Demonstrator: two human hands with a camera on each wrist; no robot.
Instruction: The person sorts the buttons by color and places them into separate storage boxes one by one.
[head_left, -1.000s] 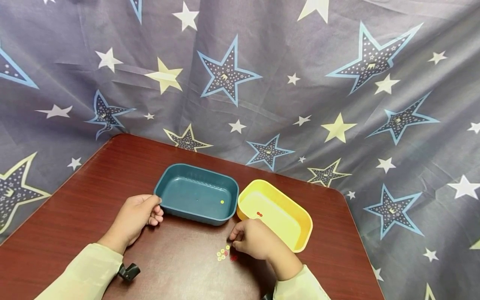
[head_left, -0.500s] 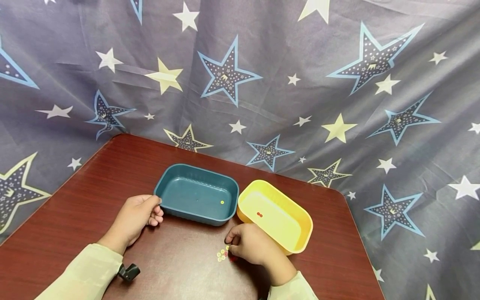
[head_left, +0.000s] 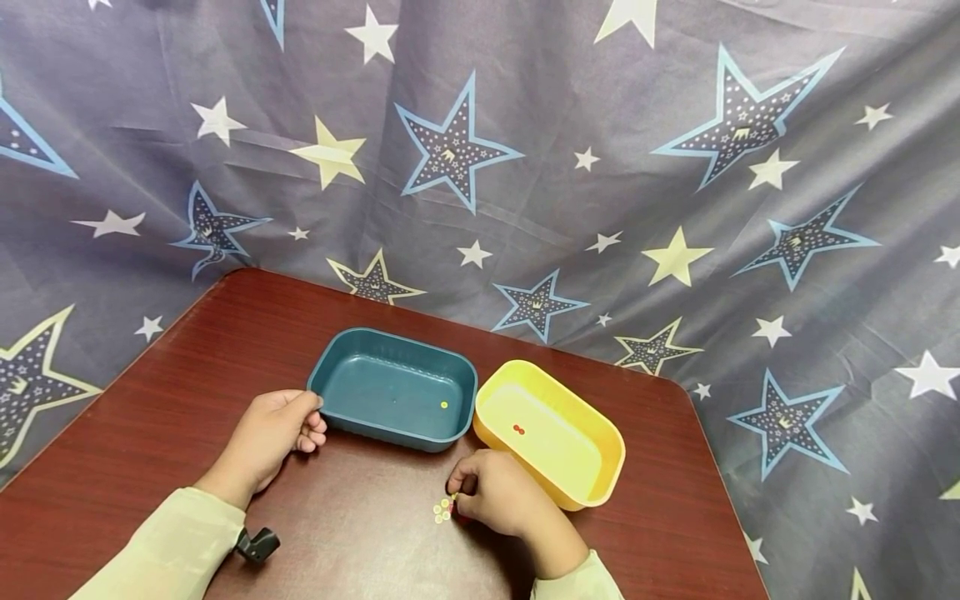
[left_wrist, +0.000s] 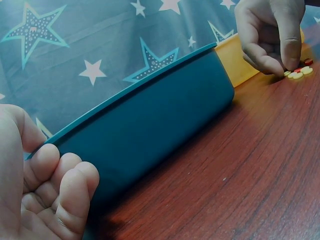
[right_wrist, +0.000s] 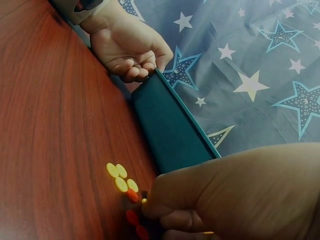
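Observation:
My left hand pinches the near left corner of a teal plastic bin between thumb and fingers. A single yellow button lies inside that bin. My right hand is low over the table, thumb and forefinger pinching at a small yellow button on the edge of a little pile. Several more yellow buttons and a red button lie beside the fingertips. Two further red buttons are close under the hand, mostly hidden in the head view.
Right of the teal bin and touching it stands a yellow bin with two red buttons inside. Both sit on a reddish-brown wooden table. A grey star-patterned curtain hangs behind the table's far edge.
My right hand has shifted slightly left and down, bringing its fingertips onto the button pile. The left hand and both bins have stayed in place.

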